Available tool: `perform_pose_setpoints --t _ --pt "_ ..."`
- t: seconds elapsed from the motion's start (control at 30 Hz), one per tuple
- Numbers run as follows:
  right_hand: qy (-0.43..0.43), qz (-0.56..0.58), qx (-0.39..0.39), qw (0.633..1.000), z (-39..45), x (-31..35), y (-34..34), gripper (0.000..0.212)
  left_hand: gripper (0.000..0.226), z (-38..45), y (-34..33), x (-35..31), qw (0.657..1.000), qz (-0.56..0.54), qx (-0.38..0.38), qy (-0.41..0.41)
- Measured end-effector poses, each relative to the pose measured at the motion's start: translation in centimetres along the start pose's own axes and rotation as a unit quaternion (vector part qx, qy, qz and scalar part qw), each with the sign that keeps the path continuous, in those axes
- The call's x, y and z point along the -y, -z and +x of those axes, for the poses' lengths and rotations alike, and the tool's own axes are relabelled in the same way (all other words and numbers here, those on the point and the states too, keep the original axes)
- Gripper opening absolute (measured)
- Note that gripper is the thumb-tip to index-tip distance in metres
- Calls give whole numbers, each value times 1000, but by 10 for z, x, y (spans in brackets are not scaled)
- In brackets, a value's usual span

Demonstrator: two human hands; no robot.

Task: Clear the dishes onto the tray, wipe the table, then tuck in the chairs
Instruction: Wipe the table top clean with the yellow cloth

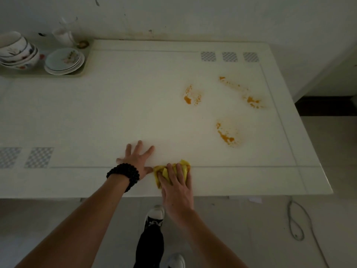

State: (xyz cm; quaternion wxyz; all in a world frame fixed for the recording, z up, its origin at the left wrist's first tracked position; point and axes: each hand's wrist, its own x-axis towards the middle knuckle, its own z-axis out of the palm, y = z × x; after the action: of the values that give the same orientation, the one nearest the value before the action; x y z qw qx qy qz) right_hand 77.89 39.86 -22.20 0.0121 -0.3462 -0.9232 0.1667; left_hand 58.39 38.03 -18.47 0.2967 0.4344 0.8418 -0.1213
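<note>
Fingers [174, 174] of our right hand [178, 192] lie flat and slightly spread on top of the crumpled yellow cloth [170, 171], pressing it onto the white rectangular table [116, 105] close to its near edge; the cloth bulges out beyond the fingertips and to their left. Our left hand [135, 161], with a black beaded bracelet [123, 176] on the wrist, rests palm down just beside the cloth, fingers splayed wide and gripping nothing, the thumb nearly touching the cloth. Three orange smears [229, 134] mark the table toward its right edge, well apart from the cloth. At the far left corner sits a pale tray [85, 64] carrying stacked patterned bowls [18, 50], stacked white plates [64, 60] and a clear glass [64, 31].
</note>
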Motion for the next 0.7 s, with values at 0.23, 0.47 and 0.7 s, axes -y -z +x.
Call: perform_pose_setpoints --t 0.23,0.47,0.7 --pt "24 4 -23 999 -20 -40 5 45 63 -8 -14 -17 998 2 -59 -24" --pt "-24 5 -51 998 -17 -49 9 45 57 -5 -27 -42 993 -13 -105 -54" --pt "-100 -14 -75 992 16 -63 15 49 59 17 -18 -51 992 -11 -114 -43"
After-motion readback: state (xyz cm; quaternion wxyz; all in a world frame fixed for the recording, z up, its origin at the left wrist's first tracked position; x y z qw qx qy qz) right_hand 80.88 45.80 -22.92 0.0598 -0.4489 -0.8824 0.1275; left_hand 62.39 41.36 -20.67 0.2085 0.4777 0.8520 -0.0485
